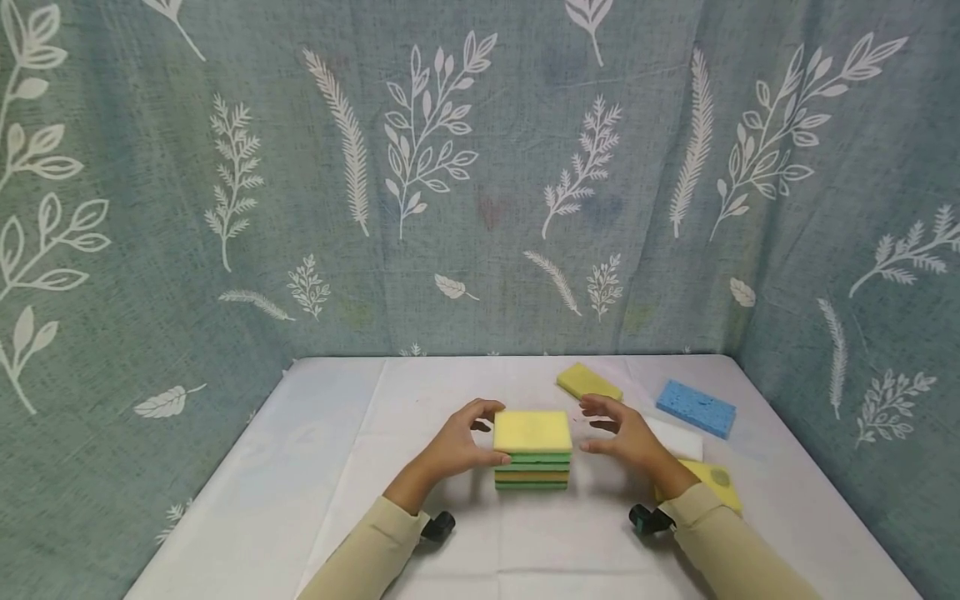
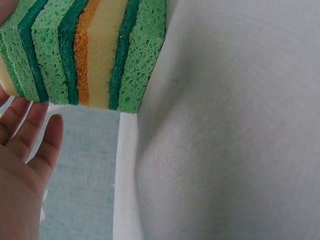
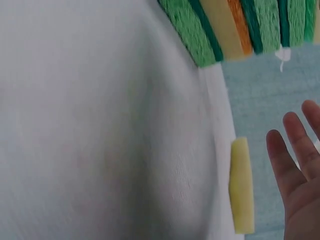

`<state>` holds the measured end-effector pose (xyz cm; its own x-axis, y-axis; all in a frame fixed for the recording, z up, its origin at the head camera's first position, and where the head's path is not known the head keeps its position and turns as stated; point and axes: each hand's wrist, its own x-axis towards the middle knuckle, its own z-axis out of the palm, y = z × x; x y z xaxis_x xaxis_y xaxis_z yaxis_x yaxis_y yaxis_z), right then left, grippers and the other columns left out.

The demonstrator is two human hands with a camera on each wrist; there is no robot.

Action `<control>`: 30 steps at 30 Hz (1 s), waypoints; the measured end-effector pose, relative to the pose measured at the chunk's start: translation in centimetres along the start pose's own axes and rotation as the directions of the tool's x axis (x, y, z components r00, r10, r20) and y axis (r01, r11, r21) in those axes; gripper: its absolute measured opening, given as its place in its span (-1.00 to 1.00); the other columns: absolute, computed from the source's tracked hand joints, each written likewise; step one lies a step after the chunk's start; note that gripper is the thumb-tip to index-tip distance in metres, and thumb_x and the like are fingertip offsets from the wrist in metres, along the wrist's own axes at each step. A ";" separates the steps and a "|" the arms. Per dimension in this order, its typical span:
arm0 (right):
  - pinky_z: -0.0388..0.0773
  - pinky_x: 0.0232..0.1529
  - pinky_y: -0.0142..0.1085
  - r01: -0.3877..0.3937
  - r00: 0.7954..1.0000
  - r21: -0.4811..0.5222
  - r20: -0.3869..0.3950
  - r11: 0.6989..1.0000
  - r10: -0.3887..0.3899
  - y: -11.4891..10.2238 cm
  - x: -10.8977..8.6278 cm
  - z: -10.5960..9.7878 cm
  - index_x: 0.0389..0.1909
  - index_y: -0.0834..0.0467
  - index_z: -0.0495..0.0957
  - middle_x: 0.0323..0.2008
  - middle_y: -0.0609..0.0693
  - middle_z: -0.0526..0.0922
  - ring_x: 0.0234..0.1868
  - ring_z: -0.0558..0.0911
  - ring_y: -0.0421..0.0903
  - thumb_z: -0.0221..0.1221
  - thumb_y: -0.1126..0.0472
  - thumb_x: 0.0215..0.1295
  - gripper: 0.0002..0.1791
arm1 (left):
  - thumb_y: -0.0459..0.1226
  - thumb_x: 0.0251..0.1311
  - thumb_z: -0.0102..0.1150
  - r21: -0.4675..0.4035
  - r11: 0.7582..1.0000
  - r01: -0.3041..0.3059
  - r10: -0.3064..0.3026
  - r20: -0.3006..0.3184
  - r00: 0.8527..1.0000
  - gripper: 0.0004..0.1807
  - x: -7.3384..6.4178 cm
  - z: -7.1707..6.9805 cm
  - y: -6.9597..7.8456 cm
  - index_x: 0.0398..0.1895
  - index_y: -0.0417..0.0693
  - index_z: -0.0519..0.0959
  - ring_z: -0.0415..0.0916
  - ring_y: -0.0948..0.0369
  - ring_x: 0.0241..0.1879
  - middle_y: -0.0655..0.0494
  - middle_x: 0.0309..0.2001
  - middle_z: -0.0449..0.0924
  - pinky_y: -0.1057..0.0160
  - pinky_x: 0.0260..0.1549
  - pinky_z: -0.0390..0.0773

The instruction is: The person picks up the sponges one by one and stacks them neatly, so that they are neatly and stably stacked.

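Observation:
A neat stack of sponges (image 1: pixel 532 471) stands on the white cloth, with a pale yellow sponge (image 1: pixel 532 432) on top. Green, orange and cream layers show along its sides. My left hand (image 1: pixel 467 437) is at the stack's left side, thumb at the near corner of the top sponge and fingers at the far corner. In the left wrist view, the fingers (image 2: pixel 37 127) reach nearly straight along the stack's upper layers. Off to the right of the stack, my right hand (image 1: pixel 621 433) hangs apart from it, fingers spread and holding nothing.
A yellow sponge (image 1: pixel 588 381) lies behind the right hand. To the right are a blue sponge (image 1: pixel 696 407), a white sponge (image 1: pixel 678 439) and a yellow sponge with a dark spot (image 1: pixel 718 492), partly behind the right forearm. Patterned curtains (image 1: pixel 480 183) surround the table.

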<state>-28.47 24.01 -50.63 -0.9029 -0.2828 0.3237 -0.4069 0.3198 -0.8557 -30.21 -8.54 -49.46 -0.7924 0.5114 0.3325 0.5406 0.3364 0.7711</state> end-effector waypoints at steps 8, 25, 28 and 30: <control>0.46 0.13 0.04 -0.106 0.994 -0.156 -0.048 0.982 0.100 0.4 1.3 -1.8 0.35 0.23 0.33 0.16 0.17 0.50 0.14 0.51 0.17 0.38 0.03 0.17 -0.22 | -0.28 -0.14 0.57 -0.120 0.993 0.006 -0.009 -0.022 1.000 -0.19 -0.4 -0.2 1.7 0.25 -0.15 0.39 0.40 -0.03 0.09 -0.08 0.10 0.46 -0.14 0.08 0.43; 0.41 0.14 0.12 -0.238 0.971 -0.402 -0.074 0.884 0.227 1.1 4.6 -3.7 0.36 0.25 0.31 0.21 0.23 0.45 0.22 0.42 0.22 0.30 0.12 0.27 -0.30 | -0.31 -0.01 0.48 -0.222 0.975 -0.003 -0.005 -0.036 0.999 -0.34 -1.0 -0.3 3.5 0.18 -0.25 0.42 0.44 -0.11 0.06 -0.22 0.08 0.46 -0.23 0.09 0.40; 0.42 0.10 0.16 -0.242 0.969 -0.438 -0.066 0.866 0.237 1.6 5.2 -4.2 0.36 0.26 0.32 0.21 0.25 0.45 0.22 0.41 0.25 0.29 0.08 0.28 -0.31 | -0.30 -0.01 0.48 -0.222 0.975 0.002 -0.012 -0.044 0.999 -0.34 -1.0 -0.3 3.4 0.17 -0.25 0.41 0.45 -0.11 0.05 -0.22 0.07 0.47 -0.22 0.09 0.40; 0.43 0.08 0.17 -0.242 0.968 -0.452 -0.055 0.859 0.244 1.9 5.5 -4.4 0.35 0.28 0.32 0.20 0.27 0.45 0.21 0.41 0.28 0.28 0.06 0.29 -0.30 | -0.30 -0.01 0.48 -0.219 0.976 0.009 -0.020 -0.049 0.999 -0.35 -1.0 -0.3 3.4 0.17 -0.24 0.42 0.46 -0.10 0.04 -0.20 0.06 0.47 -0.21 0.09 0.41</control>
<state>-34.85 27.05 -48.63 -0.9810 -0.1461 0.1272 -0.1937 0.7518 -0.6303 -27.63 -8.15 -46.99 -0.8159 0.4654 0.3430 0.4585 0.1595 0.8743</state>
